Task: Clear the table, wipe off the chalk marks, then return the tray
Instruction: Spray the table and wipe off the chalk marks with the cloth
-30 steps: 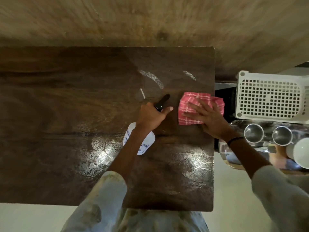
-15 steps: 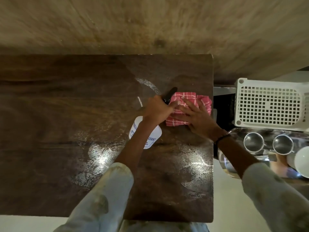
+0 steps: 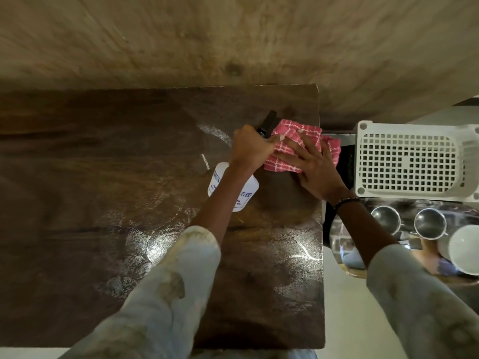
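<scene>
The dark wooden table point(image 3: 77, 177) carries white chalk marks point(image 3: 215, 132) near its far right part and smeared patches point(image 3: 145, 244) nearer me. My left hand point(image 3: 250, 147) grips a white spray bottle point(image 3: 245, 193) with a black nozzle point(image 3: 268, 123). My right hand point(image 3: 315, 167) lies flat, fingers spread, pressing a red checked cloth point(image 3: 290, 136) onto the table near its far right corner. The two hands touch. A round metal tray point(image 3: 344, 257) sits off the table's right side.
A white perforated plastic basket point(image 3: 407, 161) stands to the right of the table. On the tray are two steel cups point(image 3: 386, 218) and a white cup point(image 3: 464, 250). A wood-grain wall point(image 3: 233, 35) runs behind the table. Pale floor point(image 3: 344, 307) shows on the right.
My right hand has slid the cloth from the right edge leftward and then toward the far corner, wiping over a chalk mark there. My left hand with the bottle has moved farther away too.
</scene>
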`<state>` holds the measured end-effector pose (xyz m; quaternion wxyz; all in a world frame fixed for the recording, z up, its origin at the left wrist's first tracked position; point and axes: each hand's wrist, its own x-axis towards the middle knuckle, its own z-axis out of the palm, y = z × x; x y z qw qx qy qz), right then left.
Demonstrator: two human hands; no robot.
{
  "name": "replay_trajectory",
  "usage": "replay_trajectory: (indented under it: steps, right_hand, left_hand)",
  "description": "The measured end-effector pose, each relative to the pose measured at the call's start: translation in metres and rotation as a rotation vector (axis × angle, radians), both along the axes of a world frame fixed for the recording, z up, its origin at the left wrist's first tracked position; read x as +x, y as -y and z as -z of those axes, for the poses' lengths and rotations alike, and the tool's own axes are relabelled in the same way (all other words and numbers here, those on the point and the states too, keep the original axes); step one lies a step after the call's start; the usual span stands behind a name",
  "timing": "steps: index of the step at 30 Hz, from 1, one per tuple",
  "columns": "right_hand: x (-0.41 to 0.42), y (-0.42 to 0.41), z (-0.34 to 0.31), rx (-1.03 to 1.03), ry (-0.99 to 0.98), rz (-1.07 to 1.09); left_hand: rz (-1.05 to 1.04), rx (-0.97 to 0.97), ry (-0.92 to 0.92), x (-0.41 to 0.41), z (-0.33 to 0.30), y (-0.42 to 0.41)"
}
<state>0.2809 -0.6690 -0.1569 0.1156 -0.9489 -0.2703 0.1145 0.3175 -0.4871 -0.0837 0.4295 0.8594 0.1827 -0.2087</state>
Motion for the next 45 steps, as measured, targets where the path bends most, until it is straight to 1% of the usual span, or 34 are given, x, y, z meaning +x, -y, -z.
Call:
replay_trajectory:
  steps: [6, 10, 13, 16, 19, 23, 26, 29, 32, 33, 35, 37, 41, 45]
  right_hand:
    - [0.015, 0.003, -0.004, -0.048, -0.064, -0.001]
    - [0.030, 0.006, -0.004, -0.045, -0.037, -0.007]
    - [0.044, 0.007, -0.004, -0.007, -0.008, 0.033]
    - [0.058, 0.003, -0.005, 0.007, -0.021, 0.073]
    - [0.069, -0.005, -0.003, 0.012, -0.027, 0.110]
    - [0.091, -0.033, 0.002, 0.004, -0.018, 0.164]
    - [0.103, -0.075, 0.004, 0.011, -0.017, 0.127]
    - [0.092, -0.106, 0.006, 0.043, -0.006, 0.026]
    - [0.069, -0.086, 0.008, 0.042, -0.001, -0.133]
    - [0.064, -0.071, 0.009, 0.029, 0.007, -0.145]
    - [0.060, -0.045, 0.008, 0.010, 0.020, -0.076]
    - [0.063, -0.042, 0.004, -0.006, 0.010, 0.039]
    - [0.084, -0.080, 0.001, 0.021, -0.026, 0.230]
    - [0.100, -0.111, 0.003, 0.011, -0.038, 0.248]
  left_hand:
    - [-0.056, 0.047, -0.011, 0.002, 0.002, -0.015]
    - [-0.081, 0.015, -0.028, 0.005, 0.000, -0.026]
    - [-0.144, 0.002, -0.048, 0.008, 0.003, -0.039]
    - [-0.220, 0.021, -0.037, 0.007, 0.004, -0.056]
    - [-0.217, 0.056, -0.040, 0.005, 0.004, -0.075]
    - [-0.218, -0.002, -0.063, -0.001, 0.003, -0.099]
    - [-0.252, -0.016, -0.072, -0.004, 0.003, -0.112]
    - [-0.230, -0.018, -0.075, -0.010, 0.002, -0.119]
    - [-0.227, -0.026, -0.074, -0.016, -0.003, -0.125]
    - [-0.233, -0.026, -0.077, -0.017, -0.003, -0.127]
    - [-0.249, -0.036, -0.081, -0.019, -0.004, -0.131]
    - [-0.244, -0.041, -0.077, -0.018, 0.000, -0.136]
    - [-0.252, -0.017, -0.076, -0.006, 0.013, -0.146]
    - [-0.253, 0.021, -0.051, 0.009, 0.019, -0.153]
